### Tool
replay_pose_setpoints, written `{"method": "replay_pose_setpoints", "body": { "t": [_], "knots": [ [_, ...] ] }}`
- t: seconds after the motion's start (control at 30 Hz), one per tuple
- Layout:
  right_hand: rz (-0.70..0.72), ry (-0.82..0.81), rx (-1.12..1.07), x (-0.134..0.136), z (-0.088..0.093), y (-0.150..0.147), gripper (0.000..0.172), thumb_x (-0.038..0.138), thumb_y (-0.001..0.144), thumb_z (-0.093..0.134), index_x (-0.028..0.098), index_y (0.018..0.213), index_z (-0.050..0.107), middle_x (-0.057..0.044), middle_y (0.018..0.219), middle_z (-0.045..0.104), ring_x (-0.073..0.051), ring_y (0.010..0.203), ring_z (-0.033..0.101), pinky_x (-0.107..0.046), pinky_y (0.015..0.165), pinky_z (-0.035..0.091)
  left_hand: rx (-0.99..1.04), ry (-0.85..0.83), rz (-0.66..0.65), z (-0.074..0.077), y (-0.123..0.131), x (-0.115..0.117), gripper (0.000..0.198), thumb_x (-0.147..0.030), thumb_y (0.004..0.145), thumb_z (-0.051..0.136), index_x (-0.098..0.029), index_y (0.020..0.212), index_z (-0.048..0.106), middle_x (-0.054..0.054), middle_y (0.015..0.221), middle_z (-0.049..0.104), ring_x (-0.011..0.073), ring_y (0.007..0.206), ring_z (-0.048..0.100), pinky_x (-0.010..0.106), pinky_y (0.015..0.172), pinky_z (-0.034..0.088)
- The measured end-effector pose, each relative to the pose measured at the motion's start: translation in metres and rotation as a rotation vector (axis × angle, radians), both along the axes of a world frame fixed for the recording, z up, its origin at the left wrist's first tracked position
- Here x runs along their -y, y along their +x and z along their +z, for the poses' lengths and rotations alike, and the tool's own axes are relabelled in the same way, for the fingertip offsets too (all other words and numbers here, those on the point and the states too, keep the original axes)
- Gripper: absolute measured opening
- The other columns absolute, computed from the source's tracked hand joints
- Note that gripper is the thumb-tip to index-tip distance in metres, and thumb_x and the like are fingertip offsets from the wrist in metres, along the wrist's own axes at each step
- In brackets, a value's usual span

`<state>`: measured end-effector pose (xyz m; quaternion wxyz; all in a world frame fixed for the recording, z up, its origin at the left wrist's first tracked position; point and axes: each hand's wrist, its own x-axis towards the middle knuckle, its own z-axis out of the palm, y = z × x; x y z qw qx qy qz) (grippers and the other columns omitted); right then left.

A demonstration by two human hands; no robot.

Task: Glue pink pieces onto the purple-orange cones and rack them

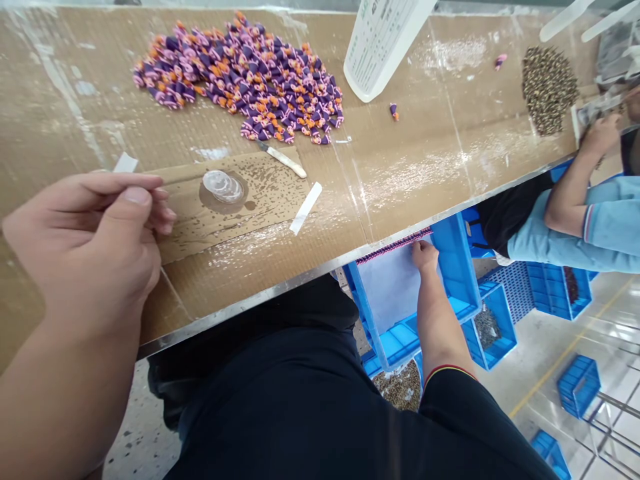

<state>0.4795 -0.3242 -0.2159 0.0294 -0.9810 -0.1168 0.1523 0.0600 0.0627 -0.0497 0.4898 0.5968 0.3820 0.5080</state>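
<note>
At the far left, the person's left hand (85, 253) was closed in a tight pinch above a wet, stained piece of cardboard (225, 230), its thumb pressed against the curled fingers. Anything held between them was too thin to make out. A white strip (125, 162) showed just beyond the fingertips, though it could not be told whether the hand held it or it lay on the bench. Farther right on the cardboard sat a clear round plastic disc (223, 186), and above it spread a heap of purple, pink and orange knotted pieces (235, 80). Just below the heap lay a cream-handled knife (283, 159), with a second white strip (306, 208) beside it. Along the steel bench edge (240, 300), the right hand (425, 257) was at the end of a braided pink and purple strip (395, 245), which lay at the rim of a blue plastic crate (453, 260) lined with a white sheet. Its fingers were curled over the strip, but whether they gripped it could not be told. At the far right were a heap of dark speckled beads (549, 90) and a co-worker's hand (597, 137), with a light-blue sleeve (610, 223) below it.
</note>
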Motion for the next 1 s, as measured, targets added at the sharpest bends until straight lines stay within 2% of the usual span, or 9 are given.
{"method": "replay_pose_setpoints", "body": {
  "t": [0.13,0.5,0.63,0.7,0.83,1.0],
  "knots": [
    [0.001,0.021,0.013,0.004,-0.004,-0.001,0.035,0.051,0.109,0.072,0.017,0.100,0.077,-0.005,0.102,0.079,-0.023,0.102,0.075,-0.045,0.102,0.060,-0.034,0.004,0.010,-0.001,-0.001,0.000,0.024,-0.031,0.070,0.074,-0.014,0.086,0.078,-0.001,0.059,0.064,0.0098,0.047,0.054,0.022,0.046,0.039],
    [-0.042,0.158,0.188,0.009,-0.009,0.002,0.031,0.042,0.108,0.077,0.017,0.124,0.072,-0.006,0.117,0.075,-0.023,0.105,0.075,-0.045,0.098,0.065,-0.049,0.003,0.018,0.000,0.000,0.001,0.026,-0.033,0.069,0.073,-0.015,0.086,0.078,-0.001,0.061,0.064,0.0098,0.049,0.053,0.025,0.048,0.037],
    [-0.006,0.217,0.243,0.003,-0.009,0.003,0.020,0.029,0.103,0.071,0.017,0.119,0.071,-0.007,0.110,0.076,-0.024,0.102,0.073,-0.044,0.099,0.061,-0.074,-0.016,0.019,0.002,0.000,0.002,0.027,-0.035,0.070,0.074,-0.015,0.087,0.078,-0.002,0.062,0.064,0.0099,0.050,0.054,0.025,0.049,0.038],
    [0.004,0.229,0.267,0.001,-0.008,0.002,0.024,0.021,0.097,0.061,0.017,0.118,0.070,-0.008,0.106,0.077,-0.026,0.098,0.073,-0.042,0.098,0.059,-0.064,-0.028,0.015,0.003,0.000,0.003,0.025,-0.033,0.070,0.074,-0.015,0.087,0.078,-0.002,0.063,0.064,0.0094,0.051,0.055,0.025,0.050,0.039],
    [-0.007,0.222,0.350,0.010,0.007,-0.007,0.042,0.021,0.089,0.051,0.014,0.128,0.066,-0.014,0.110,0.076,-0.030,0.101,0.072,-0.044,0.101,0.057,-0.046,-0.006,0.027,0.002,0.000,0.001,0.024,-0.032,0.069,0.073,-0.015,0.085,0.078,-0.002,0.061,0.064,0.0092,0.048,0.054,0.025,0.047,0.038],
    [-0.040,0.166,0.473,0.051,0.050,-0.027,0.052,0.024,0.087,0.053,0.011,0.137,0.062,-0.024,0.132,0.068,-0.040,0.131,0.062,-0.057,0.119,0.048,-0.026,-0.022,0.025,0.002,0.003,0.000,0.024,-0.028,0.063,0.072,-0.014,0.081,0.079,0.000,0.059,0.065,0.0102,0.046,0.053,0.025,0.044,0.037]
  ]
}}
